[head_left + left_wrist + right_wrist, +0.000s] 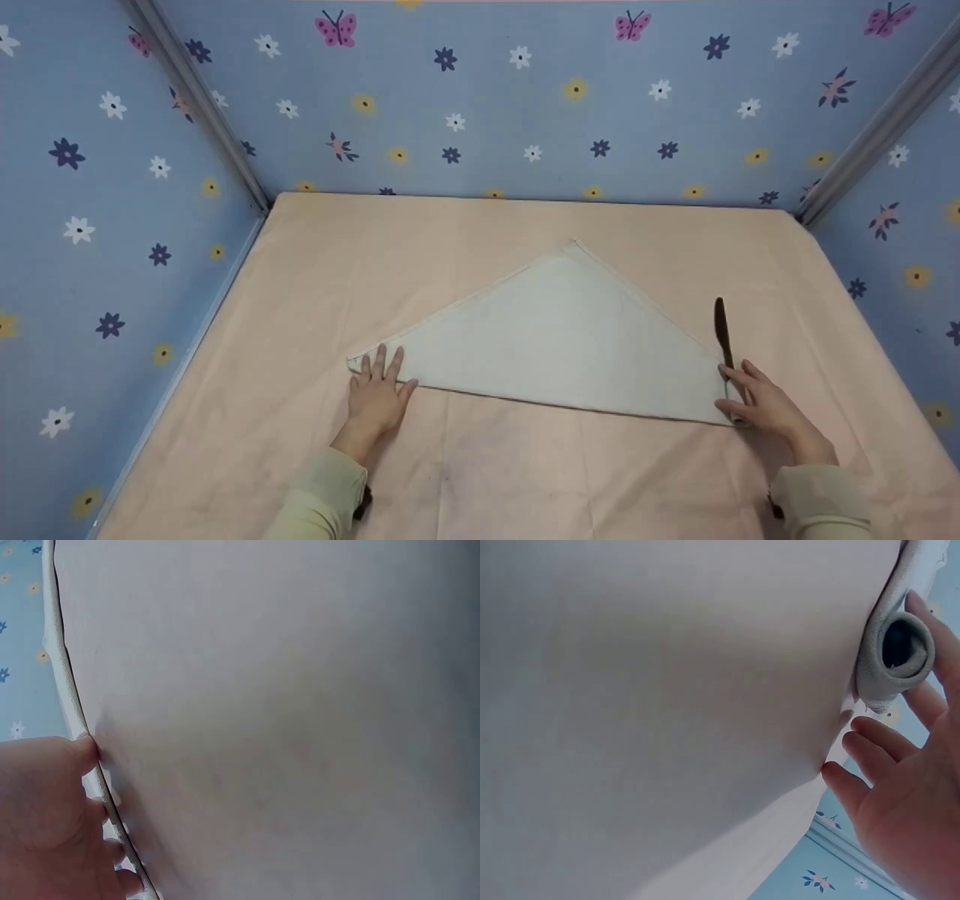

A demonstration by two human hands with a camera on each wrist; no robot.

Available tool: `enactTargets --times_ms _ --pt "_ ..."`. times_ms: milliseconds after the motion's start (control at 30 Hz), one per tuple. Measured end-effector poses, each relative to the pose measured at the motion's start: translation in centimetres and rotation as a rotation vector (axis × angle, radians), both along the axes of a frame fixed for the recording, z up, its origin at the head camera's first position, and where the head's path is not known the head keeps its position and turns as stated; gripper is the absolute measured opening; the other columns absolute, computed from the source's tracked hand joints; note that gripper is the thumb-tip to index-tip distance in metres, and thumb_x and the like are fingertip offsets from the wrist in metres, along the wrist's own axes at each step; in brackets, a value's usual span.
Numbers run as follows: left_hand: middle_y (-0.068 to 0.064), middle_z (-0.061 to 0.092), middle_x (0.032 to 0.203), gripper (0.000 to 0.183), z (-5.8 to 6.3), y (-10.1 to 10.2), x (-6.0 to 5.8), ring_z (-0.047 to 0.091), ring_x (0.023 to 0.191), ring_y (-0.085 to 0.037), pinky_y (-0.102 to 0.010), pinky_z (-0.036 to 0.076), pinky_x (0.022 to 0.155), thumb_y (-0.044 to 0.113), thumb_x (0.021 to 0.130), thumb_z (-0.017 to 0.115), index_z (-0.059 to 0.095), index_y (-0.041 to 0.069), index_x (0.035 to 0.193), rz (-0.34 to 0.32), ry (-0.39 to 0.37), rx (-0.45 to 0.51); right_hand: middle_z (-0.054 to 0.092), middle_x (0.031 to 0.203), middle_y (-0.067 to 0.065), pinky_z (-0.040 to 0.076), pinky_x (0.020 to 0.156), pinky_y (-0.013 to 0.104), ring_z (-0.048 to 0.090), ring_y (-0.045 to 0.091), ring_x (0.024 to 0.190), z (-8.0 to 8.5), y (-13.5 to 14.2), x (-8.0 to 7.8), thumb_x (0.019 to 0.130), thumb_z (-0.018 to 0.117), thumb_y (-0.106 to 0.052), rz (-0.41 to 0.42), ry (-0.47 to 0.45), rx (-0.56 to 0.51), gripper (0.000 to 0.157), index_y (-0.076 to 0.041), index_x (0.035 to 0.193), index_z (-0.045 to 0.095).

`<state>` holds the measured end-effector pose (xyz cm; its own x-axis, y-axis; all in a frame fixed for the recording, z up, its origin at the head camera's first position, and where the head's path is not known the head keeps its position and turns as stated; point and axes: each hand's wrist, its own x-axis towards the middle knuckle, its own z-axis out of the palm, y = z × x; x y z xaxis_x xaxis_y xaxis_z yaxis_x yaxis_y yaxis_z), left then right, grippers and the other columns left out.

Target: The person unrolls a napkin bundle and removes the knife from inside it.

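A pale cloth [540,337], folded into a triangle with its peak away from me, lies on the table. My left hand [379,397] rests on its left corner with the fingers spread and straight. At the right corner, a small roll of the cloth [922,664] shows its hollow round end in the right wrist view. My right hand [769,405] touches this roll, thumb and fingers extended over it. A dark table knife [721,322] sticks out past the fingers, pointing away; its lower part is hidden by the hand and roll.
A pinkish cover [495,472] with faint creases lies over the table. Blue panels [510,112] printed with flowers and butterflies stand at the back and both sides, with grey metal posts [210,105] at the corners.
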<state>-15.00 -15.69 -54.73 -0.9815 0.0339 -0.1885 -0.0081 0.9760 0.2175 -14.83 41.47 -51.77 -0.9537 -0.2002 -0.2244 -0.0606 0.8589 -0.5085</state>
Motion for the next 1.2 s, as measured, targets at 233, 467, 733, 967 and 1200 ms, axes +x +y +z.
enactTargets --times_ms 233,467,733,967,1200 --pt "-0.020 0.006 0.146 0.062 0.1 0.1 0.0 0.005 0.130 -0.043 -0.059 0.014 0.099 0.045 0.094 0.032 0.016 0.010 0.143 -0.015 0.000 -0.007 0.012 0.133 0.041 0.025 0.087 0.065 0.021 0.058 0.115 0.0 0.3 0.0 0.081 0.064 -0.033 0.011 0.022 0.033 0.070 0.005 0.132 0.035" --pt "-0.020 0.006 0.146 0.062 0.3 0.1 0.0 0.005 0.130 -0.043 -0.059 0.014 0.098 0.046 0.094 0.031 0.015 0.010 0.143 -0.018 0.002 -0.005 0.014 0.132 0.042 0.025 0.088 0.064 0.022 0.058 0.115 0.1 0.5 0.0 0.081 0.064 -0.024 0.013 0.032 0.043 0.064 0.006 0.130 0.036" --pt "-0.020 0.005 0.146 0.063 0.2 0.1 0.0 0.004 0.130 -0.042 -0.060 0.013 0.099 0.046 0.094 0.030 0.014 0.010 0.143 -0.008 -0.012 -0.003 0.012 0.133 0.041 0.023 0.088 0.065 0.020 0.058 0.116 0.2 0.8 0.3 0.082 0.064 -0.024 -0.007 0.017 0.018 0.063 0.003 0.131 0.036" --pt "-0.019 0.005 0.146 0.063 0.1 0.0 0.0 0.003 0.130 -0.042 -0.059 0.013 0.099 0.046 0.094 0.031 0.014 0.011 0.143 -0.005 -0.011 0.000 0.010 0.135 0.039 0.023 0.086 0.067 0.018 0.058 0.116 0.3 1.3 0.6 0.083 0.063 -0.028 -0.041 -0.005 -0.022 0.065 0.000 0.134 0.034" --pt "-0.019 0.005 0.146 0.063 0.1 0.0 0.0 0.003 0.130 -0.042 -0.059 0.013 0.099 0.046 0.094 0.031 0.014 0.011 0.143 0.002 -0.009 0.005 0.010 0.135 0.040 0.024 0.085 0.067 0.019 0.059 0.115 0.3 2.0 0.9 0.085 0.060 -0.024 -0.055 0.003 -0.043 0.063 0.003 0.134 0.031"
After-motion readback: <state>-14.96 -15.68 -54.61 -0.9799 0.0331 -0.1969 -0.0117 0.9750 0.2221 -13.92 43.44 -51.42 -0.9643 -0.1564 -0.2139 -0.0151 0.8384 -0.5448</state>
